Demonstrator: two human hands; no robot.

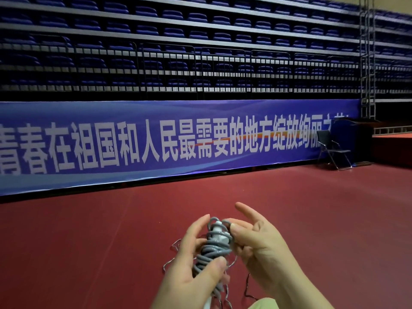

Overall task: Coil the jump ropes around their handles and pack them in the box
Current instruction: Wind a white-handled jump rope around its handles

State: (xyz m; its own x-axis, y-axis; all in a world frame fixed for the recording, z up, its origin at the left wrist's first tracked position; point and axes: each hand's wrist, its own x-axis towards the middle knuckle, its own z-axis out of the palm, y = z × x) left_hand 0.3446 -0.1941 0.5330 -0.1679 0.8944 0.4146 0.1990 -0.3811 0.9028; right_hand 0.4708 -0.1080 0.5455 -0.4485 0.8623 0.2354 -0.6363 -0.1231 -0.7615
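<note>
Floor: red sports flooring, smooth, runs from the hands out to the banner.
Room: indoor arena. Long blue banner with white characters spans the far edge of the floor; tiers of folded blue seats rise behind the banner, with black railings in front of the lowest rows.
Landmark: the banner; everything below is placed against it.
Count: one jump rope, two hands, one folding chair, one metal truss tower.
Jump rope: grey cord coiled many turns around a white handle, held upright above the floor well in front of the banner, at bottom centre of view. Handle tip shows at top of the coil; a loose thin strand trails down and to the sides.
Left hand: gripping the coiled bundle, thumb pressed on the lower wraps, fingers curled behind it.
Right hand: thumb and a finger pinch the cord at the top of the coil; index finger sticks out straight toward the banner.
Chair: at the banner's right end, on the floor, unfolded.
Truss: above and behind the banner's right end.
Right edge: raised red platform past the chair, probably a stage; too blurred to confirm.
Open room: wide bare floor between hands and banner, more to the left.
</note>
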